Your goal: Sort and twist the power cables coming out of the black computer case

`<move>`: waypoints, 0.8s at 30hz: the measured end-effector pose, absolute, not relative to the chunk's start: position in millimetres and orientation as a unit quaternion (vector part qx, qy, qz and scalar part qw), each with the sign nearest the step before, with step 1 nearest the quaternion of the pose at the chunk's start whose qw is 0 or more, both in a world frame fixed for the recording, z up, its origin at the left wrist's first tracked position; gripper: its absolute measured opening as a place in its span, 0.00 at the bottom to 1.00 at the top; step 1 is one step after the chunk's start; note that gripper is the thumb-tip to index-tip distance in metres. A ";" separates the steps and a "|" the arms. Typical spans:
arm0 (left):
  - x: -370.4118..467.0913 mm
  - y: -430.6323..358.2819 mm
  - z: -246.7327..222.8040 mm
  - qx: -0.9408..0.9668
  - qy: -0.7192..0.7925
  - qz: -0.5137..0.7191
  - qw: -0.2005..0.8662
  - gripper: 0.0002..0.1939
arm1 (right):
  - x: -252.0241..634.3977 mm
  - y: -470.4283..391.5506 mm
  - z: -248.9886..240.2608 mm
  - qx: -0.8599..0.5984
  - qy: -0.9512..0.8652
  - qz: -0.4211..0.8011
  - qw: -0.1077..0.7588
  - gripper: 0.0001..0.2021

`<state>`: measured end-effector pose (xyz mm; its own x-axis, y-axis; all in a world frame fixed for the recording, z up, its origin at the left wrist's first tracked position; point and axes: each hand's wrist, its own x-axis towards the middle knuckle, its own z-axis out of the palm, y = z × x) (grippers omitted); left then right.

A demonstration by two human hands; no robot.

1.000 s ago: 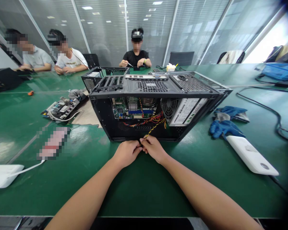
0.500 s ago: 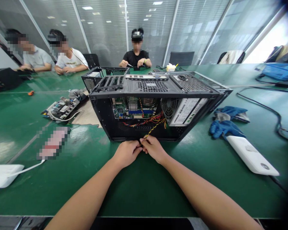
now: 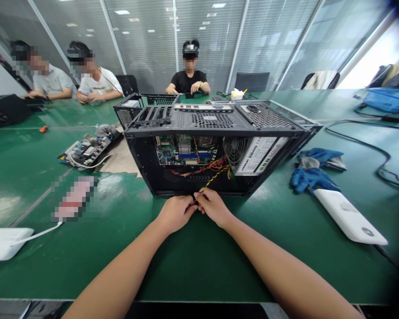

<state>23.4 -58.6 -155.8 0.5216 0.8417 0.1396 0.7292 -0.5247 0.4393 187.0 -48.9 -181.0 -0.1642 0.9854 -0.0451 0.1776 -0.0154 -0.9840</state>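
Note:
Just in front of an open computer case (image 3: 219, 119), my left hand (image 3: 176, 212) and my right hand (image 3: 213, 207) meet with fingertips pinched together. Both are closed on a yellow-and-black twisted cable (image 3: 213, 178), which runs out of the case from the power supply (image 3: 257, 153). The cable's end is hidden in my fingers. Inside the case sit a green motherboard (image 3: 168, 156) and a loose bundle of red, yellow and black wires (image 3: 199, 169).
Left of the case lie a loose circuit board (image 3: 88, 150) on cardboard (image 3: 123, 159), a blurred-out pink item (image 3: 76, 198) and a white power bank (image 3: 6, 243). To the right are blue gloves (image 3: 314, 177), another white power bank (image 3: 350, 216) and black cable (image 3: 362, 139). Several people sit across the table.
My hands and the cable have hardly moved. Across the table, the person in black has lowered one hand, and the thin tool seen there before no longer shows.

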 end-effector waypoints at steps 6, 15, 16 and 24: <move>23.7 -58.9 -156.1 0.861 0.459 0.157 0.150 0.10 | 186.7 -48.5 -180.3 -0.511 -0.566 0.508 0.399 0.12; 23.0 -59.0 -155.4 0.866 0.452 0.163 0.141 0.10 | 186.7 -48.4 -181.4 -0.512 -0.567 0.507 0.399 0.12; 22.8 -58.9 -155.6 0.865 0.452 0.166 0.143 0.09 | 186.7 -48.4 -181.4 -0.511 -0.568 0.506 0.400 0.12; 22.2 -58.6 -155.8 0.850 0.469 0.192 0.143 0.07 | 186.7 -47.8 -182.3 -0.505 -0.568 0.511 0.402 0.12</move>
<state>22.2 -58.6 -155.8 0.4865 0.8522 0.1923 0.7419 -0.5193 0.4242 186.7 -47.8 -182.3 -0.1667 0.9843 -0.0585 0.1620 -0.0312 -0.9863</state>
